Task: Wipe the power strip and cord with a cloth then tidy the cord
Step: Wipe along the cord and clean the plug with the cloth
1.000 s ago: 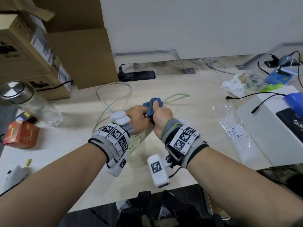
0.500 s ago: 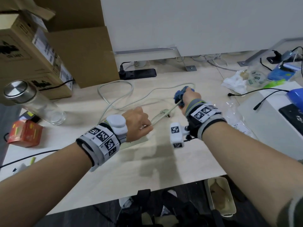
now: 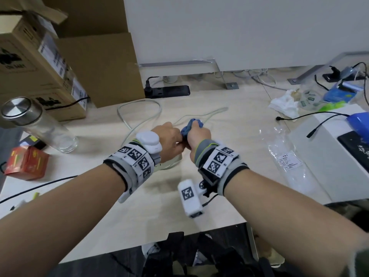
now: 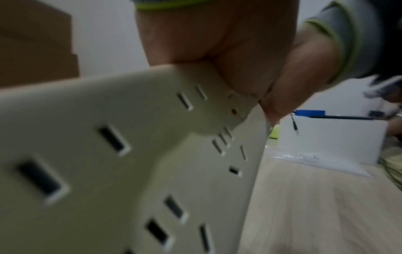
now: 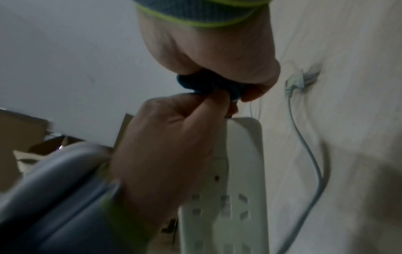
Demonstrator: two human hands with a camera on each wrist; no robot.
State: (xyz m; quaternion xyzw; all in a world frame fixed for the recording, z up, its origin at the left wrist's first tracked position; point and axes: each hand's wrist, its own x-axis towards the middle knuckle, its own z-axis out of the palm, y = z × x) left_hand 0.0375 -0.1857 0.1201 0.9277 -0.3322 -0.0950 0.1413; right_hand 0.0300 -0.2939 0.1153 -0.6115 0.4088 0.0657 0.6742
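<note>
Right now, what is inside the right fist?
The right hand grips a bunched blue cloth, poking out at both ends. The cord heads into the fist, but whether it runs through the cloth is covered.

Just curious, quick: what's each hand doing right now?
Left hand: fingers curled, gripping the top end of the white power strip.
Right hand: fist closed around the blue cloth.

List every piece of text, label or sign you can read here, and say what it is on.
None reads clearly.
Cardboard boxes: black print and white labels, blurred.
Plastic bag: white label, too small.
Dark item: pale characters, unreadable.
Wrist bands: square code markers, no words.
Power strip: no lettering visible.
</note>
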